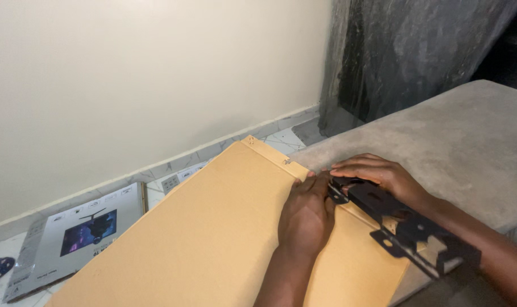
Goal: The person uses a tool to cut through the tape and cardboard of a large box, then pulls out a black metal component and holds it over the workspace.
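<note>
A black metal bracket (403, 224) is held at its far end by the right hand (383, 176), fingers curled over the top of it. The left hand (307, 216) is laid palm down on the brown cardboard (213, 239), its fingertips pressed against the bracket's near tip, not closed around anything. The bracket is rested on the cardboard's right edge, which is propped on a grey sofa (463, 148). A printed box (71, 239) is seen flat on the tiled floor (281, 139) by the wall (128, 79), a dark curtain (406, 51) hung behind
</note>
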